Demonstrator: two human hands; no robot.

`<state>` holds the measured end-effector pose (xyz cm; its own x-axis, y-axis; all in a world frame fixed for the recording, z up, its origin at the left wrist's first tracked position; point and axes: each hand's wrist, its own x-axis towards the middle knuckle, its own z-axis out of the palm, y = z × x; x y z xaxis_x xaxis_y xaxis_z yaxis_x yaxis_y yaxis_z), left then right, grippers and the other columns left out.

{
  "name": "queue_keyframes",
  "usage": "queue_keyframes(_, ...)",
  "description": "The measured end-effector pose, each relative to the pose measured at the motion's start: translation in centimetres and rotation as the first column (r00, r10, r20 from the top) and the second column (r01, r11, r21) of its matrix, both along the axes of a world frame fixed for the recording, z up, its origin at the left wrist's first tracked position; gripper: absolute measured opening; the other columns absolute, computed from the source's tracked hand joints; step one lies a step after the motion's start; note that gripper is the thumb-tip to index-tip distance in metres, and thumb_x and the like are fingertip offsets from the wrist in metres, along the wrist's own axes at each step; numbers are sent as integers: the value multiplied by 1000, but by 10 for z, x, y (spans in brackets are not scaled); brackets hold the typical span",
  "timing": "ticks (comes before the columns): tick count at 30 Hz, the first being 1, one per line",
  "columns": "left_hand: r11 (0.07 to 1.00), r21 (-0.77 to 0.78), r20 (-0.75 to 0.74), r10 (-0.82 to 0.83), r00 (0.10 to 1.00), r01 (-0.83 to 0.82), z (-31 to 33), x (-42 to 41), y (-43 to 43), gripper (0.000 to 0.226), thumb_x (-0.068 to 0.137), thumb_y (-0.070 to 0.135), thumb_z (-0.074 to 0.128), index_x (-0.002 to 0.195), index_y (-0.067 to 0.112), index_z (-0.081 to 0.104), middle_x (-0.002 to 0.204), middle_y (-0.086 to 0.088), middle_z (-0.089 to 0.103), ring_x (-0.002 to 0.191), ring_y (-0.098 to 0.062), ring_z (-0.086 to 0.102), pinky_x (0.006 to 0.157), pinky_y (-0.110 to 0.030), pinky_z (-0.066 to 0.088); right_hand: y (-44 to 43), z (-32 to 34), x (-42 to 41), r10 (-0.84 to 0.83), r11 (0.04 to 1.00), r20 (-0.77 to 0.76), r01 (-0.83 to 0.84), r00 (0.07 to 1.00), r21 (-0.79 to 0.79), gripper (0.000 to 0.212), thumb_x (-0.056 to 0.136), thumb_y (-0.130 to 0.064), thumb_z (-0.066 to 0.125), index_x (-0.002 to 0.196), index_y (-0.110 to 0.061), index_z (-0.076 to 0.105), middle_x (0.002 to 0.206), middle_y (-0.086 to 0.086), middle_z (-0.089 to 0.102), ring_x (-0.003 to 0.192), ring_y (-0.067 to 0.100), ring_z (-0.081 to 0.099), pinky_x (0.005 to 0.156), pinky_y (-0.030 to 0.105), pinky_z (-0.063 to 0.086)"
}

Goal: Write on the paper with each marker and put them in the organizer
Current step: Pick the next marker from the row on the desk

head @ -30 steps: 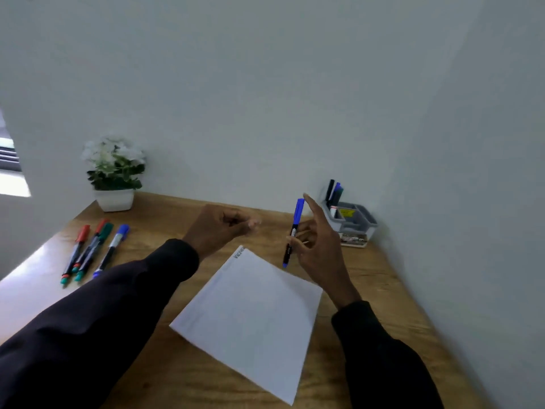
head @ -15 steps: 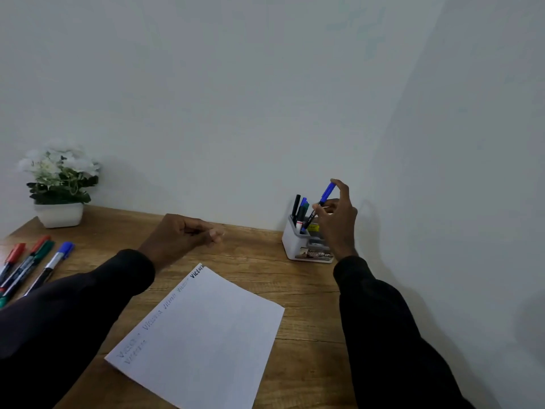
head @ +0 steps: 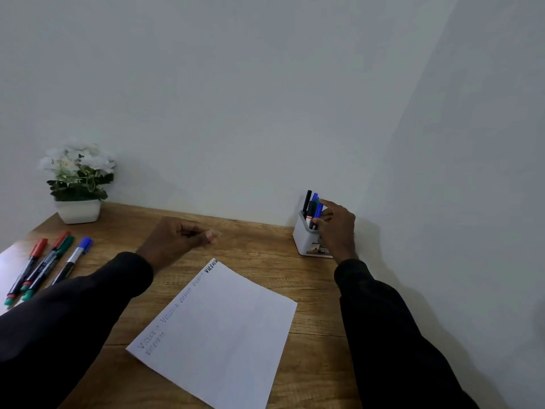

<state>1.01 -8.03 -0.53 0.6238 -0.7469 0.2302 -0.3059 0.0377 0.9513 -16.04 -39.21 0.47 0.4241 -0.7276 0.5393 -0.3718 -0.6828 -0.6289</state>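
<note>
Since half a second ago the blue-capped marker (head: 318, 208) has gone down from above the rim into the white plastic desk organizer (head: 303, 239); the right hand (head: 336, 228) dropped with it and now sits against the organizer's right side, index finger on the blue cap, other fingers curled round the barrel. Grip looks loose, can't tell if it's let go. Left hand (head: 180, 237) unchanged: a loose fist holding nothing, resting on the wooden desk (head: 265, 240) beyond the sheet.

The right hand hides the organizer's right half. Markers standing in it: at least three caps visible, one black (head: 308, 199), rest blue or dark, exact count unclear.

White paper sheet (head: 218, 329) lies angled mid-desk, several handwritten words along its left edge, same place as before.

Far left of the desk: four loose markers side by side, two red-capped (head: 39, 249), one green-capped (head: 66, 243), one blue-capped (head: 84, 245), partly cut off by the left dark sleeve (head: 67, 323). One white-flowered plant in a white pot (head: 78, 211) at the back left corner.
</note>
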Motion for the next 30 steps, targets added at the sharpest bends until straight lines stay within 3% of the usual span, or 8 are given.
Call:
queue_keyframes(5, 999, 10, 30, 40, 999, -40, 1, 4, 13, 16, 84, 21, 73, 93, 9, 78, 90, 0, 78, 87, -11, 72, 65, -2, 48, 11, 7, -1, -78, 992, 76, 85, 994, -96, 47, 90, 8, 68, 136, -3, 66, 105, 12, 71, 91, 16, 65, 77, 9, 50)
queue_keyframes(8, 998, 26, 38, 52, 998, -53, 2, 9, 31, 17, 84, 22, 72, 94, 10, 78, 91, -1, 78, 87, -11, 72, 69, -5, 50, 41, 11, 3, -31, 990, 145, 50, 989, -131, 28, 90, 5, 69, 116, -2, 75, 103, 13, 75, 91, 24, 71, 80, 23, 58)
queue_keyframes(12, 996, 39, 72, 72, 995, -75, 3, 16, 62, 19, 85, 21, 71, 98, 9, 77, 92, -7, 77, 93, -20, 71, 82, -19, 56, 99, 9, 18, 232, 973, 135, -230, 963, -26, 15, 87, 0, 75, 92, -13, 79, 81, -3, 75, 75, 6, 71, 69, 9, 53)
queue_keyframes(16, 986, 40, 120, 155, 981, -161, 3, 19, 103, 19, 87, 19, 71, 100, 6, 76, 92, -9, 76, 89, -18, 71, 77, -14, 55, 158, -4, 42, 468, 876, 15, -466, 883, 123, 16, 85, -2, 78, 87, -17, 82, 77, -5, 78, 69, 13, 73, 71, 27, 62)
queue_keyframes(20, 960, 53, 104, 270, 957, -276, -2, 33, 147, 16, 82, 22, 77, 95, 12, 77, 92, -9, 76, 90, -22, 72, 84, -33, 59, 205, -17, 70, 637, 762, -36, -623, 770, 175, 12, 87, -7, 82, 89, -19, 82, 72, -6, 77, 64, 9, 73, 70, 26, 62)
queue_keyframes(24, 922, 46, 141, 374, 917, -384, -6, 46, 180, 13, 82, 10, 76, 95, 9, 77, 93, -2, 75, 87, -12, 71, 71, -9, 53, 239, -29, 103, 698, 715, -110, -679, 708, 170, 9, 87, -7, 83, 94, -12, 82, 75, -5, 76, 60, 0, 69, 68, 20, 59)
queue_keyframes(27, 896, 63, 117, 431, 895, -440, -11, 59, 198, 11, 82, 6, 76, 91, 12, 78, 95, 1, 75, 86, -6, 68, 69, -7, 51, 259, -38, 127, 723, 690, -182, -702, 666, 177, 10, 88, -5, 81, 97, -10, 82, 77, -5, 74, 60, -1, 68, 67, 17, 57)
queue_keyframes(30, 878, 86, 100, 463, 881, -471, -16, 69, 211, 15, 82, 7, 76, 96, 6, 77, 91, -4, 76, 81, -11, 69, 66, -9, 52, 278, -42, 148, 749, 654, -264, -741, 608, 148, 12, 90, -10, 79, 102, -10, 81, 84, -5, 74, 68, 0, 66, 71, 15, 54)
